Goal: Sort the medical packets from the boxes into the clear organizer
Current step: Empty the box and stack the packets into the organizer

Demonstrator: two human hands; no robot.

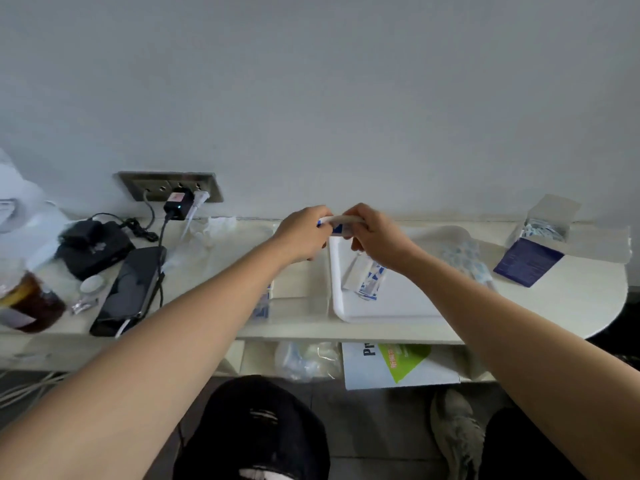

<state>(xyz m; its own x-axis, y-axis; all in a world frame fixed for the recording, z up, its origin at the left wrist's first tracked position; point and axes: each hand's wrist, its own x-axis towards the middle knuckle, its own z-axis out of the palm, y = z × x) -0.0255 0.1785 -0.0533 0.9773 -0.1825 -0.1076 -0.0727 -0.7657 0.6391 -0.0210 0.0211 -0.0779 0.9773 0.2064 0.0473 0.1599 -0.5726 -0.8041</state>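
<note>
Black trousers (256,427), "Pr" sheet (363,374), left hand (304,233) and right hand (375,233) pinching packet (341,221)

wall (346,81): plain pale grey | socket panel (138,183): steel, low | table (571,299): cream, rounded right end | floor (381,427): dark, possibly tiled

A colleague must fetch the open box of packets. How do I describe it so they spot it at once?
Follow the white desk along the wall to its rounded right end. The box lies there, right of the white tray. Unlike the loose packets beside it, it has a dark blue side and a raised grey flap.
</note>
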